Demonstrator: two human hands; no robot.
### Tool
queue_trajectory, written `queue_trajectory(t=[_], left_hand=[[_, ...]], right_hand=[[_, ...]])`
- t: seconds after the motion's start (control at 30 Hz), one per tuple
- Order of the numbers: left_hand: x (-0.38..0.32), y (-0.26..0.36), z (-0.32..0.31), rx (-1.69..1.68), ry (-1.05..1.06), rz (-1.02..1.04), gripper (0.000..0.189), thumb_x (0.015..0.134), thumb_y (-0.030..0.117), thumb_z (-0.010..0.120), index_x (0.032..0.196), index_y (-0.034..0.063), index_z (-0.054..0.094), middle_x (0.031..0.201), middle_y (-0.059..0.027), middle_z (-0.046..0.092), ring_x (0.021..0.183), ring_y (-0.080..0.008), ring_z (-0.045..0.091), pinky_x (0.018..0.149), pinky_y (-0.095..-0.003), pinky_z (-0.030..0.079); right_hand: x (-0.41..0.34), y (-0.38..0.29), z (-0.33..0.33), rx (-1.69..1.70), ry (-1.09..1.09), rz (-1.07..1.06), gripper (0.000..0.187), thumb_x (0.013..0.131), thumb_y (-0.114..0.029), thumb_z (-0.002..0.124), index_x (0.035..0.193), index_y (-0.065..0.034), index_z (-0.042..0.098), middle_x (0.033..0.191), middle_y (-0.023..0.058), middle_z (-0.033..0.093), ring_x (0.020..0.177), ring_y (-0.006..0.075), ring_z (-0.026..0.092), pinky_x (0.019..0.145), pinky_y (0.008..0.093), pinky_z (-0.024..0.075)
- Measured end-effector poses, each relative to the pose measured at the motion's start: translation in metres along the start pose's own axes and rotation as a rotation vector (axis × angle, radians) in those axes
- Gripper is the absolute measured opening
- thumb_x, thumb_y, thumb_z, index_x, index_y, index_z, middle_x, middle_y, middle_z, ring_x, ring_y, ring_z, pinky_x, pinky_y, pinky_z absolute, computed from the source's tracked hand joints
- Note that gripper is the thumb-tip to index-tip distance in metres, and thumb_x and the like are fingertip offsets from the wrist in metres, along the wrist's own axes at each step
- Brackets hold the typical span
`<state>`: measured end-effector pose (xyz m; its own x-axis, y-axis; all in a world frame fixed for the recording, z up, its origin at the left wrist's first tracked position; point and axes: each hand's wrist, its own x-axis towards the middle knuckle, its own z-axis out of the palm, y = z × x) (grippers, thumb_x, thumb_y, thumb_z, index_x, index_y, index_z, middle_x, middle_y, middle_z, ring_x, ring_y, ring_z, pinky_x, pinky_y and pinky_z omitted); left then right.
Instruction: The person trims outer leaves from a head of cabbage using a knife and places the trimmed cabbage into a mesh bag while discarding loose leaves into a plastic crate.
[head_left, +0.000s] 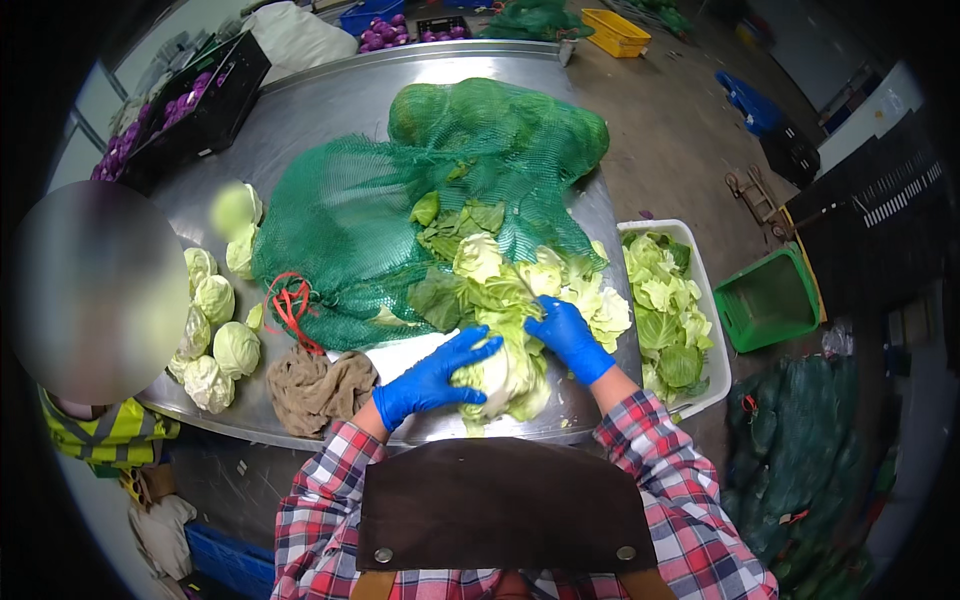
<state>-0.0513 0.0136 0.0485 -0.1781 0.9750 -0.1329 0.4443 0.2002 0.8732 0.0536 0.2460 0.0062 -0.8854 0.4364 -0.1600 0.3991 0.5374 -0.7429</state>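
Note:
My left hand (442, 375), in a blue glove, rests with spread fingers on the left side of a cabbage (499, 379) near the front edge of the steel table (300, 124). In a matching glove, my right hand (566, 336) is closed around a small tool, perhaps a knife, whose thin blade points up and left over the leaves; its handle is hidden. Loose cabbage leaves (607, 311) lie beyond and beside the right hand. A green mesh sack (337, 202) with cabbages inside spreads across the table. Left of it sit several pale cabbages (237, 350).
A brown cloth (319, 390) lies left of my left hand. Against the table's right side stands a white bin (720, 330) of leaves, with a green crate (772, 300) beyond. A black crate (217, 124) holds purple vegetables. A person in a high-visibility vest (112, 435) is at the left.

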Motion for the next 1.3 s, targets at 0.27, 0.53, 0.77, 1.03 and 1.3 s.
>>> queue_trajectory(t=[0.27, 0.53, 0.77, 1.03, 1.3], left_hand=[[-0.019, 0.015, 0.011, 0.311, 0.359, -0.038, 0.107, 0.057, 0.048, 0.08, 0.14, 0.0057, 0.027, 0.138, -0.0219, 0.036, 0.128, -0.0414, 0.032, 0.106, -0.0466, 0.028], [-0.024, -0.012, 0.016, 0.175, 0.544, -0.11, 0.095, 0.062, 0.043, 0.079, 0.136, 0.0025, 0.035, 0.131, -0.0193, 0.045, 0.119, -0.0347, 0.044, 0.101, -0.0415, 0.034], [-0.013, -0.019, 0.001, 0.12, 0.426, -0.104, 0.097, 0.062, 0.042, 0.079, 0.139, 0.0064, 0.033, 0.13, -0.0192, 0.046, 0.117, -0.0345, 0.045, 0.1, -0.0415, 0.035], [-0.042, -0.031, -0.009, 0.003, 0.35, 0.008, 0.095, 0.06, 0.036, 0.083, 0.137, 0.0086, 0.035, 0.135, -0.0158, 0.041, 0.127, -0.0327, 0.037, 0.107, -0.04, 0.028], [-0.039, -0.02, 0.021, 0.15, 0.651, -0.235, 0.107, 0.052, 0.041, 0.086, 0.137, 0.0027, 0.033, 0.121, -0.0198, 0.048, 0.108, -0.0333, 0.051, 0.092, -0.0408, 0.042]], right_hand=[[-0.025, 0.046, 0.056, 0.137, 0.148, 0.122, 0.038, 0.079, -0.029, 0.064, 0.108, -0.0046, 0.057, 0.089, 0.0221, 0.063, 0.077, 0.0357, 0.063, 0.067, 0.0415, 0.0492], [-0.04, 0.015, 0.001, 0.13, 0.206, -0.064, 0.063, 0.071, -0.021, 0.078, 0.124, -0.0081, 0.047, 0.11, 0.013, 0.059, 0.099, 0.024, 0.058, 0.085, 0.0339, 0.0468], [-0.031, -0.061, 0.004, 0.312, -0.308, -0.422, 0.062, 0.077, -0.021, 0.073, 0.13, -0.0076, 0.046, 0.121, 0.0115, 0.056, 0.115, 0.0225, 0.051, 0.097, 0.0344, 0.0405], [-0.031, -0.021, 0.004, 0.603, -0.2, 0.169, 0.025, 0.082, -0.011, 0.066, 0.106, -0.0051, 0.061, 0.094, 0.0031, 0.063, 0.079, 0.0065, 0.057, 0.066, 0.0222, 0.0483], [-0.059, -0.041, 0.044, 0.053, -0.139, -0.196, 0.058, 0.079, -0.035, 0.069, 0.125, -0.0073, 0.049, 0.117, 0.0188, 0.055, 0.105, 0.0315, 0.057, 0.088, 0.035, 0.0464]])
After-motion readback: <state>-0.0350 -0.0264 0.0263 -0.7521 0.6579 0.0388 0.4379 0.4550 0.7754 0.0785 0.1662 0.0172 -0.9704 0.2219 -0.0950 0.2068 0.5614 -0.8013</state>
